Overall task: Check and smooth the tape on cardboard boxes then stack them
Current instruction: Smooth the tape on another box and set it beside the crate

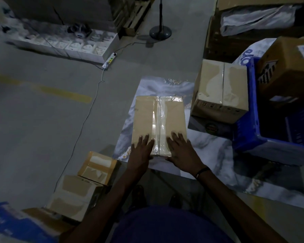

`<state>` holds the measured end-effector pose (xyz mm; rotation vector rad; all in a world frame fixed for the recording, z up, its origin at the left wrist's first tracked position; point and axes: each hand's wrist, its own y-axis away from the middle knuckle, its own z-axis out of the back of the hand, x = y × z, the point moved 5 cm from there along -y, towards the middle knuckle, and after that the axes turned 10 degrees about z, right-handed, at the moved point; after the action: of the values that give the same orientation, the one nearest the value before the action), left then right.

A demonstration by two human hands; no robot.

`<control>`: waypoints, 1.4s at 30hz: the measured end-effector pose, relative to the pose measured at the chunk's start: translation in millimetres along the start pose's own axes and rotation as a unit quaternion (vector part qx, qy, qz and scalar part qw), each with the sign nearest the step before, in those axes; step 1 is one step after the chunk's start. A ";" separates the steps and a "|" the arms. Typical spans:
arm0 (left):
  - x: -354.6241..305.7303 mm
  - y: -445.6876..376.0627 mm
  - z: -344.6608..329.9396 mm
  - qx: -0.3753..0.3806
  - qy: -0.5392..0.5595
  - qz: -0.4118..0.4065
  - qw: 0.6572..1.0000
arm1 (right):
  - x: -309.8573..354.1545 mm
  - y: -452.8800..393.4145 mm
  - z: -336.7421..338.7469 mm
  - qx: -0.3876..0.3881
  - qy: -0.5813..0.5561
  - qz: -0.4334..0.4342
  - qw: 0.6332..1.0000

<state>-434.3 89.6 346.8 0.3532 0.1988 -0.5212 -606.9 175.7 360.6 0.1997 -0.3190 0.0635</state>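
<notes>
Landmark: the box (159, 125), lying flat on a marbled sheet (209, 155) on the floor, tape (158, 120) running down its centre seam. My left hand (141, 149) lies flat on the near end, fingers straight and spread, just left of the tape; my right hand (181, 149) likewise, just right of it. Judged stage: smoothing under way on this box; the far tape looks wrinkled and glossy. A taped box (219, 92) sits right of it, beside a blue crate (249, 130); two stacked boxes (82, 186) sit near-left. This box is not yet stacked.
</notes>
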 end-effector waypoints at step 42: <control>-60.4 -278.1 74.3 -0.027 0.009 -0.144 0.989 | -141.1 -179.5 59.2 -0.110 0.016 -0.201 0.973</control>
<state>-622.5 -136.2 354.4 0.2770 0.2829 -0.7954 -741.8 -16.4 337.6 0.0404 -0.2455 -0.3680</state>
